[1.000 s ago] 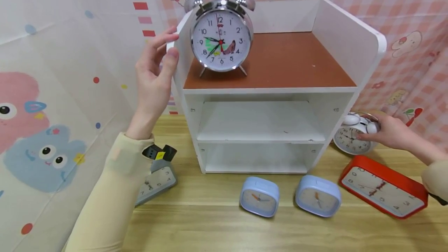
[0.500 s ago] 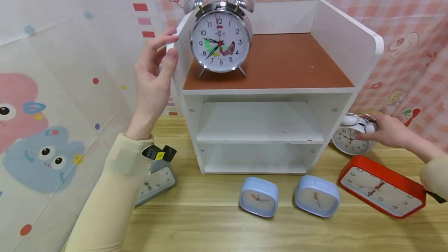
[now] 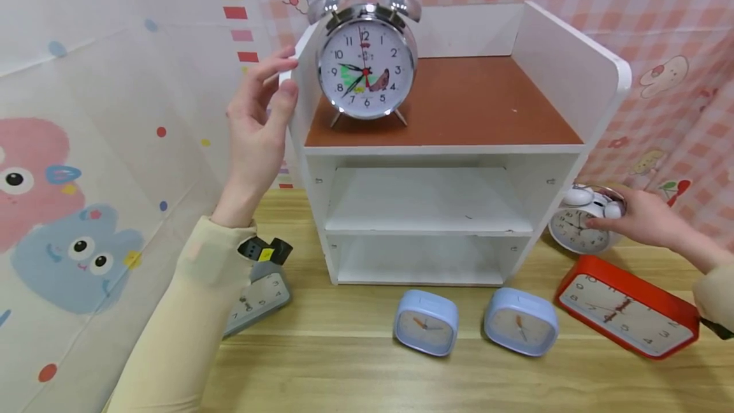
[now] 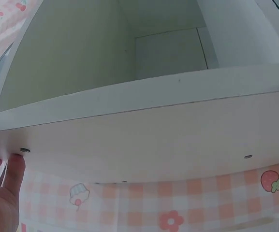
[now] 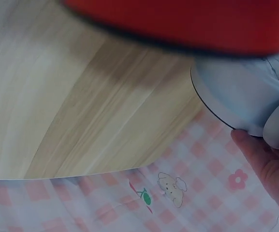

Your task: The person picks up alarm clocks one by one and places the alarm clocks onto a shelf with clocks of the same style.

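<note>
My left hand point(image 3: 258, 123) rests its fingertips against the left side panel of the white shelf unit point(image 3: 430, 199). In the left wrist view, two fingers point(image 4: 14, 174) touch the panel's outer face. A silver twin-bell alarm clock point(image 3: 367, 85) stands upright on the brown top, just right of that hand. Over at the right, my right hand point(image 3: 645, 218) grips a white twin-bell alarm clock point(image 3: 576, 231), thumb on its front and the other fingers mostly hidden behind the bells. That clock is tilted back on the table beside the unit. The right wrist view shows its rounded white back point(image 5: 241, 96).
Two small blue clocks point(image 3: 426, 324) point(image 3: 520, 322) stand before the unit. A red clock point(image 3: 627, 308) lies between the right forearm and the table's front, close to the right wrist camera. Partly behind the left sleeve is a grey clock point(image 3: 260, 301). Patterned cloth point(image 3: 676, 11) hangs behind.
The whole head view has shifted slightly. Both hands and the clocks keep their places relative to the shelf unit.
</note>
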Demonstrator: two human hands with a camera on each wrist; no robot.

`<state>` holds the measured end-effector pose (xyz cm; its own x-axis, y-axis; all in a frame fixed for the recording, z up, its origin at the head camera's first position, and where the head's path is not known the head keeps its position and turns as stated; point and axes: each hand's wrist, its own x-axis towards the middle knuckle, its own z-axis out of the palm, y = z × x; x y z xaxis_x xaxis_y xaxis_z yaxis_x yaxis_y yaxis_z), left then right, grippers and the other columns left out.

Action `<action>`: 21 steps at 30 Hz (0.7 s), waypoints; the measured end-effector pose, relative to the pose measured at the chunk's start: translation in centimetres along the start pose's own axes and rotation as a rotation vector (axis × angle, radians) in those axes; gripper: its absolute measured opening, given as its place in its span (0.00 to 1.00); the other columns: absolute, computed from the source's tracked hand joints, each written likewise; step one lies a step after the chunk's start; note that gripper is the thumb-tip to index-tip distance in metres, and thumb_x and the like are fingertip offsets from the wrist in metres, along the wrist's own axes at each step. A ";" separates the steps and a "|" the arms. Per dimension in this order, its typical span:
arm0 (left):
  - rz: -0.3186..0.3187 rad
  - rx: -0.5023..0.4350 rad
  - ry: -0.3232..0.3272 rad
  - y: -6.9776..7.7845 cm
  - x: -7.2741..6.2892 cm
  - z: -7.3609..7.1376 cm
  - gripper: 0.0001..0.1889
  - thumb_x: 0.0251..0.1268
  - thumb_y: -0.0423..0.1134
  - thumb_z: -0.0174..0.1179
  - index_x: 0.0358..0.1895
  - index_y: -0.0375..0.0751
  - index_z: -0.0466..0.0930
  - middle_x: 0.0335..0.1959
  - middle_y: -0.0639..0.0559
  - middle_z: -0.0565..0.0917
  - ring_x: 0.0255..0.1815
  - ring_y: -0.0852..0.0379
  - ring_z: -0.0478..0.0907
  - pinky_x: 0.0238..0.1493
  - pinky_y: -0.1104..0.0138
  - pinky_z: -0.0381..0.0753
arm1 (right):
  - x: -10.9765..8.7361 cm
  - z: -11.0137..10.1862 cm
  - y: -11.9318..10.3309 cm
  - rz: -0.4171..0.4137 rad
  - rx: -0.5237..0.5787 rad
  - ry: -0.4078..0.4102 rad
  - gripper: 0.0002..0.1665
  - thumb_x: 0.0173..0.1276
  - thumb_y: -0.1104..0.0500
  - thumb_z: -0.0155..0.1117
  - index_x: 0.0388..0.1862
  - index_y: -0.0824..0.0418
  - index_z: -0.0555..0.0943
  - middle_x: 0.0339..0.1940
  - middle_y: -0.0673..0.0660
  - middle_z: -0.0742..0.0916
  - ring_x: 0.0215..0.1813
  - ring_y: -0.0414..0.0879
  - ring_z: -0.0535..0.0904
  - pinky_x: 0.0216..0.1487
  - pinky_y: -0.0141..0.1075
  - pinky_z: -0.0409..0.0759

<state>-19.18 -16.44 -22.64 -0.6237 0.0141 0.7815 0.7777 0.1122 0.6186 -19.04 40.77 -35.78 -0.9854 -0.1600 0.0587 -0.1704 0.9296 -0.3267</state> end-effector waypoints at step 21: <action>0.024 -0.003 -0.011 -0.3 0.0 -0.1 0.15 0.81 0.35 0.52 0.64 0.42 0.79 0.76 0.44 0.76 0.72 0.48 0.77 0.68 0.67 0.84 | -2.8 -3.5 -2.7 0.061 -0.041 0.158 0.41 0.65 0.50 0.78 0.67 0.73 0.73 0.43 0.80 0.85 0.34 0.61 0.79 0.26 0.30 0.72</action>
<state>-19.43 -16.54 -22.77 -0.6056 0.0281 0.7953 0.7928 0.1083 0.5998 -15.81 39.93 -31.75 -0.9807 -0.0514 0.1886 -0.1066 0.9494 -0.2954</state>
